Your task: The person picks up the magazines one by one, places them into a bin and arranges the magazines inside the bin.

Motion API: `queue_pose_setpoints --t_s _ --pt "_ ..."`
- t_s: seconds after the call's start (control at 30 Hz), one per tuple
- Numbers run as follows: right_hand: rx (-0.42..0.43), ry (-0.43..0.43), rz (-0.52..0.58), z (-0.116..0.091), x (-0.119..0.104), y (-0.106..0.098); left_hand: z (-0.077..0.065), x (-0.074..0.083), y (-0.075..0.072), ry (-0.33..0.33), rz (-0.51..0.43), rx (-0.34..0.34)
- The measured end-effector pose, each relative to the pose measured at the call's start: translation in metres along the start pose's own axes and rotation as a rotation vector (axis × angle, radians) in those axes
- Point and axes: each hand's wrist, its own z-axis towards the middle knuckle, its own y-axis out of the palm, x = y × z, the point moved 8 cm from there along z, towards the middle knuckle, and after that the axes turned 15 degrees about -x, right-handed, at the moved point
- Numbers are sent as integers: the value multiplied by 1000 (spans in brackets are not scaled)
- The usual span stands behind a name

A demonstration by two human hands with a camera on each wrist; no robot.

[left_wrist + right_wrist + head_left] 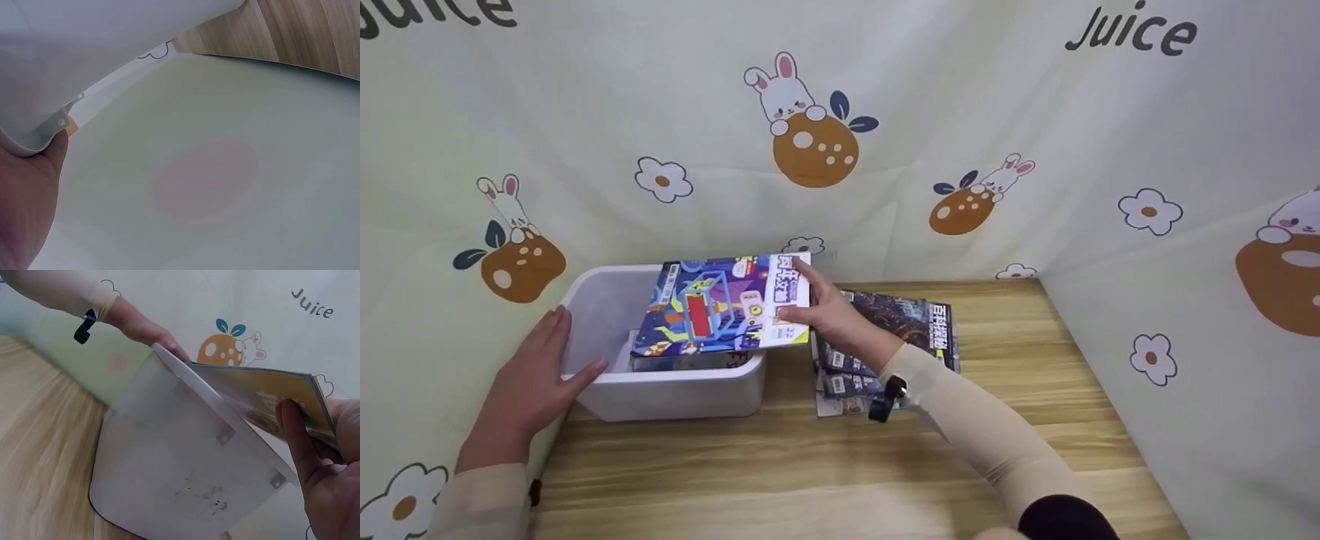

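Note:
My right hand [840,319] pinches a colourful magazine [712,304] by its right edge, thumb on the cover and fingers underneath. The magazine lies level over the white plastic bin [675,394], covering much of its opening. In the right wrist view the magazine's pale underside [264,391] slants over the bin's rim, and fingers [298,439] press against it. At the bin's near left corner, my left hand [532,375] holds the rim, thumb over the front edge and fingers along the left side. Beneath the held magazine, part of another printed cover [690,362] shows inside the bin.
To the right of the bin, a stack of dark magazines [885,322] lies slightly fanned on the wood-grain table [840,465]. A pale cover [840,407] pokes out at its bottom. A printed curtain [885,150] with rabbits and oranges encloses the table at the back and sides.

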Motion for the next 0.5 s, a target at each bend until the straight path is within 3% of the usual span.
queue_pose_setpoints --t_s 0.23,0.5 --pt "-25 2 -7 13 9 15 -4 -5 0 0 15 -10" --pt "-20 15 1 27 4 20 4 -1 -3 -6 7 -14"
